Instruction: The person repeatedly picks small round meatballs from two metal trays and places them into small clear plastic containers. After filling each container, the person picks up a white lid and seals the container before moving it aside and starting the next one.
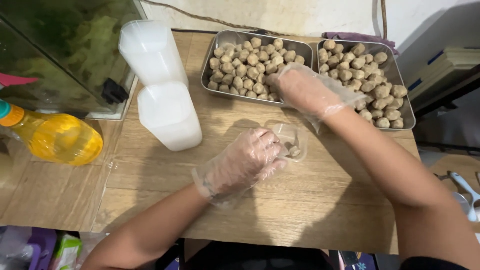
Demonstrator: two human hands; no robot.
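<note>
Leftmost, a bottle of yellow oil (56, 138) lies on its side on the wooden table (280, 210), beneath a glass tank (60, 55). Beside it stand two stacks of white plastic cups (160, 82), tipped towards the camera. Nearer the middle, the left hand (244, 162), in a thin clear glove, is closed around the near side of a small clear plastic cup (291, 141) with a few brown balls inside. Behind it sits a steel tray of brown balls (250, 62). The right hand (302, 90), gloved too, reaches over that tray's near right corner, fingers curled down among the balls; whether it grips one I cannot tell. Just beside, touching, a second steel tray of balls (370, 80) sits at the right.
</note>
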